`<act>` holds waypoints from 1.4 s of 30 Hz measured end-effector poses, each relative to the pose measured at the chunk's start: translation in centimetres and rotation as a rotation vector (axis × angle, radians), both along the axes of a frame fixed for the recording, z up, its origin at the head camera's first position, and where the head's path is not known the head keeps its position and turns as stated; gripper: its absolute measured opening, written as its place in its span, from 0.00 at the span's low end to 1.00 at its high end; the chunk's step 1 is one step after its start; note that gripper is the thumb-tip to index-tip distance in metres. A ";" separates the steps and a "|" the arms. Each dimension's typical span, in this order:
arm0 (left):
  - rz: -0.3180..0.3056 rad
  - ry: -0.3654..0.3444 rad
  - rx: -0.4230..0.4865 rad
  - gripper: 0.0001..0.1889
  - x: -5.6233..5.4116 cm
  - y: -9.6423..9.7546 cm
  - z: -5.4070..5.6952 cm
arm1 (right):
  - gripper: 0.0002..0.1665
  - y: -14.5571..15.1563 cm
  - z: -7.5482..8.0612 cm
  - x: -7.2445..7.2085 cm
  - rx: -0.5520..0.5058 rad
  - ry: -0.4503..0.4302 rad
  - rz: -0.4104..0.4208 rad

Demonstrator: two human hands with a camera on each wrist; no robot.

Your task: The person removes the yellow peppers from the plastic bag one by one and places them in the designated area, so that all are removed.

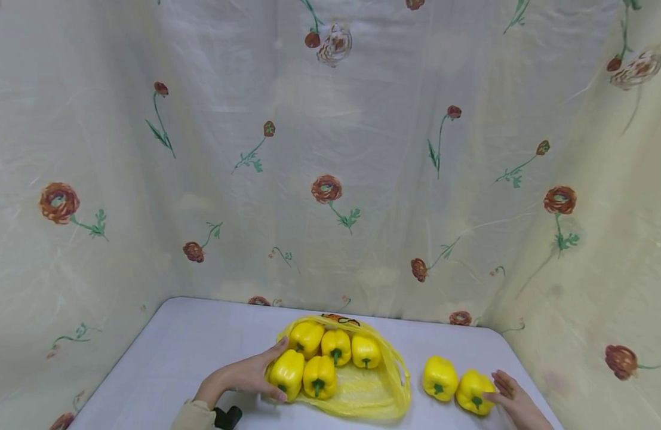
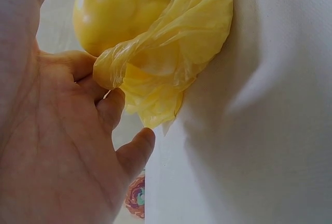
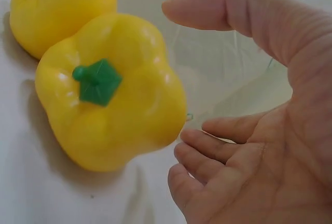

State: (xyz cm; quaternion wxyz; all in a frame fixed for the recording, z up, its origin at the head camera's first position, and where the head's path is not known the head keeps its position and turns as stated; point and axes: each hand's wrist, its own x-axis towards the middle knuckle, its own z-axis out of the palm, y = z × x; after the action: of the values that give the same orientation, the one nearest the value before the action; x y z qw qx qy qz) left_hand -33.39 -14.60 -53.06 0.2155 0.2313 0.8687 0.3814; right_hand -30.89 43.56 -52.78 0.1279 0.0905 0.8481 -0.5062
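A yellow plastic bag (image 1: 362,391) lies on its side with its mouth toward me, holding several yellow bell peppers (image 1: 337,346) with green stems. My left hand (image 1: 249,373) holds the bag's left side around the front-left pepper (image 1: 287,373), thumb on the near side and index finger on the far side. In the left wrist view, the bag's crumpled film hides some fingertips. To the right of the bag, two more bell peppers stand side by side, a left one (image 1: 440,377) and a right one (image 3: 111,94). My right hand (image 1: 515,403) is beside the right pepper, thumb and fingers spread apart.
A white table (image 1: 201,328) with rounded far corners carries everything. Floral curtains (image 1: 362,239) hang behind it and along both sides. A black strap piece (image 1: 228,417) shows by my left wrist.
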 end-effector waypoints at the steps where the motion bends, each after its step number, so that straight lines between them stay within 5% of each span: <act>1: -0.002 0.002 0.000 0.61 0.0 0.0 0.0 | 0.57 0.0 0.1 0.0 -0.001 0.007 0.002; 13: -0.012 0.012 -0.005 0.61 0.1 -0.2 0.1 | 0.59 -1.7 3.2 0.1 -0.040 0.078 0.020; 24: -0.006 -0.001 0.005 0.61 0.0 -0.2 0.0 | 0.58 -6.9 6.1 0.6 -0.060 0.178 0.053; 42: 0.004 -0.006 -0.006 0.60 0.0 -0.1 0.0 | 0.50 -15.9 6.4 0.7 -0.138 0.249 0.236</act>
State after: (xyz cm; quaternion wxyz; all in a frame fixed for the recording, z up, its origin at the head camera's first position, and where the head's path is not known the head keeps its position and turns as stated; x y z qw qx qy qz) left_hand -33.36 -14.75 -53.06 0.2179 0.2277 0.8696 0.3802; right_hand -30.18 27.62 -46.40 0.0863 -0.0821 0.8252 -0.5521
